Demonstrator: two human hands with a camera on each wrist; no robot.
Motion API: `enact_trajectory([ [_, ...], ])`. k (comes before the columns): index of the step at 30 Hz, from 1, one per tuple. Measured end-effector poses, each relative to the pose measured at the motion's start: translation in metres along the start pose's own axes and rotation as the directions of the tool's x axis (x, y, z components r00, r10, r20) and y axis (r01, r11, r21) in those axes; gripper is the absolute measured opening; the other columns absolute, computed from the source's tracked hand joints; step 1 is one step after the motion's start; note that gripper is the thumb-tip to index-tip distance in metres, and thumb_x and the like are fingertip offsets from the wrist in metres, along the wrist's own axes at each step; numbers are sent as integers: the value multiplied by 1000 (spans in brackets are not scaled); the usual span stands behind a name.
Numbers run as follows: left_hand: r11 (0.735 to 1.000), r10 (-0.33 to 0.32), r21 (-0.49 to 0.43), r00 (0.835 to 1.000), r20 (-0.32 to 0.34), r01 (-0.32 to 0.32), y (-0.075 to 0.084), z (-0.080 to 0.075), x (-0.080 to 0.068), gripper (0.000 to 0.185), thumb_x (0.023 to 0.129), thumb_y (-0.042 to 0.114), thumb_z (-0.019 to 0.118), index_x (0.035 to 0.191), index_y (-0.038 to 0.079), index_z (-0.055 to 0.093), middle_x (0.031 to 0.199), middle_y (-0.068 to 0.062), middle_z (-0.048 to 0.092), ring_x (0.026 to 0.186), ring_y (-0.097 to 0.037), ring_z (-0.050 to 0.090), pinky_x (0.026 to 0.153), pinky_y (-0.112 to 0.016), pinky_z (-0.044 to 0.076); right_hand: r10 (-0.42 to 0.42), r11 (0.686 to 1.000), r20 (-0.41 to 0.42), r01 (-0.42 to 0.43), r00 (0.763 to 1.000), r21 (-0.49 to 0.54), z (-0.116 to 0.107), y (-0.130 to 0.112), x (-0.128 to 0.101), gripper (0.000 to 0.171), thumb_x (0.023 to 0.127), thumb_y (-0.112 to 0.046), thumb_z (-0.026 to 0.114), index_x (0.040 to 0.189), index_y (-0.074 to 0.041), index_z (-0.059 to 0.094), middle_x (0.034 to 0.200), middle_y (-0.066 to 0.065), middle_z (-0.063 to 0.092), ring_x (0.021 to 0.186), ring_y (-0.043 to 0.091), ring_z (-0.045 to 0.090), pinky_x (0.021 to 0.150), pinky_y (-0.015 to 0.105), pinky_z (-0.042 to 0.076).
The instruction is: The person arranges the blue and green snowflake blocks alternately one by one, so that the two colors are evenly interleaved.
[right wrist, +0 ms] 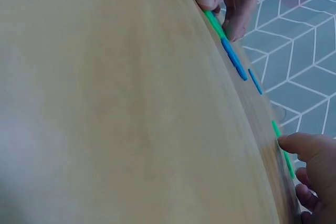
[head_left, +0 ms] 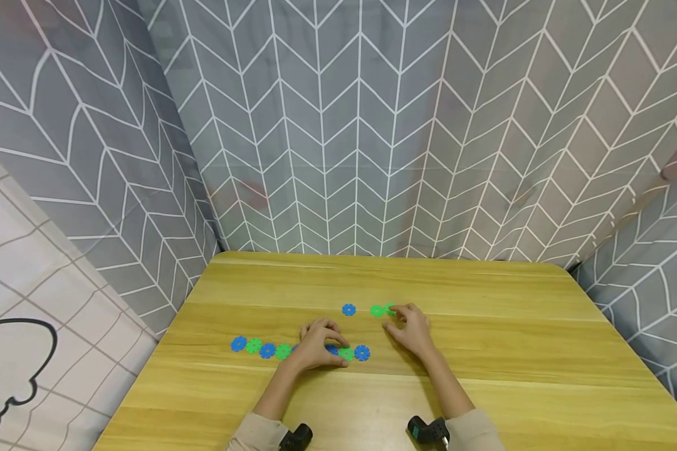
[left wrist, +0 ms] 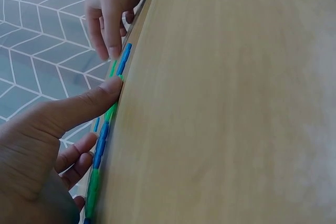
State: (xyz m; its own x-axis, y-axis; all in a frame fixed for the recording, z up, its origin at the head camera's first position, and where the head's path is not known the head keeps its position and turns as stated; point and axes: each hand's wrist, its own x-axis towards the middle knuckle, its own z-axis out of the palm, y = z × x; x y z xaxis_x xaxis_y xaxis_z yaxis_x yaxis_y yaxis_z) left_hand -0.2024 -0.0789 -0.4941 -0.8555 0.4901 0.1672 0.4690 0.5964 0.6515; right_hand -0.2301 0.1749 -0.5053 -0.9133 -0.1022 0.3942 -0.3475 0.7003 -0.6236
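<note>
A row of flat notched discs, alternately blue and green, lies on the table in the head view, its left end a blue disc (head_left: 239,343). My left hand (head_left: 318,348) covers the row's middle and pinches a green disc (head_left: 346,354) near the right end, thumb on the near edge and fingers on the far side. A blue disc (head_left: 362,352) ends the row. Farther back, my right hand (head_left: 410,329) reaches over a green disc (head_left: 391,309), index fingertip touching it, thumb in front of it. Another green disc (head_left: 377,311) lies just left.
A single blue disc (head_left: 348,309) lies behind the row, left of the green pair. The wooden table (head_left: 519,351) meets a patterned curtain (head_left: 338,156) at its back edge. Dark wrist devices (head_left: 427,430) sit near both sleeves.
</note>
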Motion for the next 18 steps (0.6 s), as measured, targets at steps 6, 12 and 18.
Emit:
enact_trajectory([
  [6, 1000, 0, -3, 1000, 0, 0, 0, 0, 0, 27, 66, 30, 86, 89, 20, 76, 104, 3, 52, 104, -22, 43, 93, -54, 19, 44, 999, 22, -43, 999, -23, 0, -3, 6, 35, 77, -18, 76, 107, -1, 68, 89, 10, 58, 84, 27, 55, 76, 47, 30],
  [12, 1000, -3, -5, 1000, -3, 3, 1, 0, 0, 27, 65, 30, 86, 88, 20, 76, 103, 3, 52, 104, -22, 43, 93, -53, 19, 61, 998, 22, -60, 998, -34, 2, -3, 11, 38, 77, -20, 76, 108, 0, 68, 97, 15, 60, 90, 29, 54, 81, 52, 29],
  [18, 1000, -4, -8, 1000, 4, 4, 1, 0, -1, 27, 66, 30, 86, 89, 20, 76, 104, 3, 52, 104, -21, 43, 92, -53, 19, 70, 997, 39, -68, 997, -45, 4, -2, 15, 27, 80, -19, 74, 101, -3, 72, 98, 15, 60, 93, 32, 54, 79, 51, 28],
])
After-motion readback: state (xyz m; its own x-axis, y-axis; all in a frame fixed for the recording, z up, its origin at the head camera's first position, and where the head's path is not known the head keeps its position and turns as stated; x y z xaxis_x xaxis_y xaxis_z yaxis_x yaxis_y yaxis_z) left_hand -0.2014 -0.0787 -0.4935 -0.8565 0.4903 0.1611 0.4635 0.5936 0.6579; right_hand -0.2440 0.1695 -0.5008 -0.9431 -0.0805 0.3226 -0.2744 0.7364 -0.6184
